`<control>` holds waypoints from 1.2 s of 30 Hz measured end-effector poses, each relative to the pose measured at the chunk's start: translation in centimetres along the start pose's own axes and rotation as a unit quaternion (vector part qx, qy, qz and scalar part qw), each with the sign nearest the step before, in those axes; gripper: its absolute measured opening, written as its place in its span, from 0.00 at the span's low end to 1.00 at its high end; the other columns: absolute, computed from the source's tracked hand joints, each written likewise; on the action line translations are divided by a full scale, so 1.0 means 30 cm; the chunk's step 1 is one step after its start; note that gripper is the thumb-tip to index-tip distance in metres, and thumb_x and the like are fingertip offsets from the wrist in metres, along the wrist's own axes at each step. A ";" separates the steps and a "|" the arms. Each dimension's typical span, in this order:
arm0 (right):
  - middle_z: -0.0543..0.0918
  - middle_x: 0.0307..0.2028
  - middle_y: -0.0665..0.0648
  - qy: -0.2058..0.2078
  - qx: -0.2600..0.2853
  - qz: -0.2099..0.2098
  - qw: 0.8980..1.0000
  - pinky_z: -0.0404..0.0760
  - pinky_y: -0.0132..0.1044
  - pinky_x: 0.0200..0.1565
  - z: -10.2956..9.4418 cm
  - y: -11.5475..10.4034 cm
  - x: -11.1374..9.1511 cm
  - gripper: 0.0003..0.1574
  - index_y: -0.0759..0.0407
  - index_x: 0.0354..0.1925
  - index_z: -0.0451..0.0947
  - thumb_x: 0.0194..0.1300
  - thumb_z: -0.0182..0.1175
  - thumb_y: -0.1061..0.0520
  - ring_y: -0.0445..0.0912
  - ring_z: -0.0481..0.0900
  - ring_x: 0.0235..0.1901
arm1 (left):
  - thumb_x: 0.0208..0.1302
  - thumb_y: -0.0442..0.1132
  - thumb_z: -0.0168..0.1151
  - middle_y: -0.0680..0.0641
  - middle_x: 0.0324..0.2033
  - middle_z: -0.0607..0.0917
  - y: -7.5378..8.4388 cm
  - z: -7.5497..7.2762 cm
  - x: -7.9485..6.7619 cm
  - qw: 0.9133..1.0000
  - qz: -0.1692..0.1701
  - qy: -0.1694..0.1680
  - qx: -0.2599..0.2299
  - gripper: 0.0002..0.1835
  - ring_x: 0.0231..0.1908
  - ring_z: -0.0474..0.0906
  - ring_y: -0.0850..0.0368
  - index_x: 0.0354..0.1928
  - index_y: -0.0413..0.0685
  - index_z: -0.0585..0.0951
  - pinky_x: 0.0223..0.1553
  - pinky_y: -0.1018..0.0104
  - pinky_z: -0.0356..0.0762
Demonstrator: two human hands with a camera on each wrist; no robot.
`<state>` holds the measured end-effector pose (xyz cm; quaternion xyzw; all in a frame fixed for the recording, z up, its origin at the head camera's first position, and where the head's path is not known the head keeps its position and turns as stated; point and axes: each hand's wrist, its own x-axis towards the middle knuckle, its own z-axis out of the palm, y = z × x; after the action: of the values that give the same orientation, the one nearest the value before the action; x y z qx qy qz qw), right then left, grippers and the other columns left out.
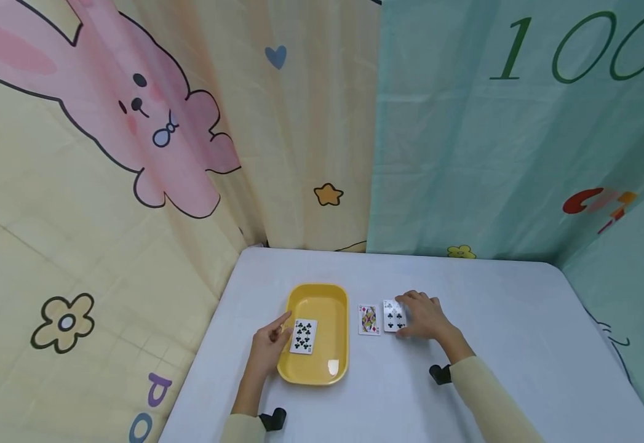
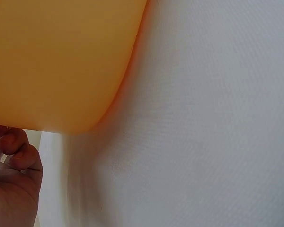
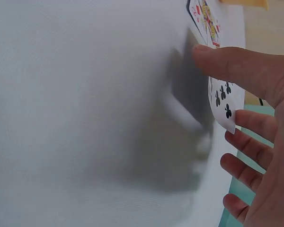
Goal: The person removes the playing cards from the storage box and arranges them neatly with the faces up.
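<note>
My left hand (image 1: 267, 346) holds the left rim of a yellow tray (image 1: 333, 314), its fingers curled at the edge. The left wrist view has the tray's outer side (image 2: 61, 71) large, with the curled fingers (image 2: 26, 153) below its rim. A playing card with black clubs (image 1: 303, 336) lies face up inside the tray, near that hand. To the right, my right hand (image 1: 422, 315) pinches another clubs card (image 1: 392, 316) between thumb and fingers. That card (image 3: 221, 97) bends slightly and casts a shadow on the table in the right wrist view.
Between the tray and the right hand, a face card with red diamonds (image 1: 369, 320) lies face up. All of this is on a white table (image 1: 493, 307). Printed curtains (image 1: 322, 123) hang behind and beside the table.
</note>
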<state>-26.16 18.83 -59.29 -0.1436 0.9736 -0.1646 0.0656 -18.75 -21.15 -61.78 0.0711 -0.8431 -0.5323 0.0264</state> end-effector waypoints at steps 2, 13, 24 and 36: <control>0.76 0.64 0.64 -0.007 0.006 0.005 1.000 0.67 0.68 0.62 0.010 0.005 -0.004 0.54 0.55 0.68 0.75 0.46 0.82 0.40 0.63 0.71 0.64 | 0.70 0.39 0.68 0.52 0.28 0.72 0.002 -0.002 0.002 1.000 -0.002 0.000 -0.001 0.23 0.26 0.66 0.61 0.65 0.61 0.82 0.24 0.73 0.65; 0.73 0.64 0.64 -0.010 0.017 0.014 1.000 0.68 0.67 0.58 0.032 0.010 -0.017 0.53 0.55 0.68 0.74 0.46 0.81 0.43 0.63 0.70 0.63 | 0.69 0.40 0.68 0.52 0.28 0.71 -0.004 -0.002 0.002 1.000 0.004 -0.001 -0.009 0.23 0.25 0.65 0.61 0.65 0.61 0.83 0.23 0.73 0.64; 0.70 0.68 0.65 -0.034 0.023 0.035 0.999 0.65 0.69 0.62 0.039 0.010 -0.016 0.63 0.54 0.75 0.65 0.45 0.79 0.41 0.64 0.67 0.66 | 0.69 0.39 0.68 0.53 0.27 0.71 0.002 -0.004 0.008 1.000 0.011 -0.011 -0.002 0.22 0.23 0.64 0.63 0.65 0.58 0.82 0.21 0.73 0.64; 0.73 0.68 0.66 0.056 0.044 -0.006 0.997 0.65 0.71 0.63 0.040 -0.047 -0.019 0.59 0.55 0.77 0.61 0.59 0.70 0.32 0.64 0.70 0.67 | 0.70 0.38 0.67 0.52 0.27 0.71 -0.007 -0.007 0.008 1.000 0.012 -0.017 -0.001 0.23 0.24 0.65 0.62 0.66 0.59 0.82 0.22 0.73 0.64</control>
<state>-25.04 17.38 -59.90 -0.1374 0.9668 -0.2150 0.0162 -18.94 -21.48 -61.89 0.0519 -0.8437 -0.5339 0.0183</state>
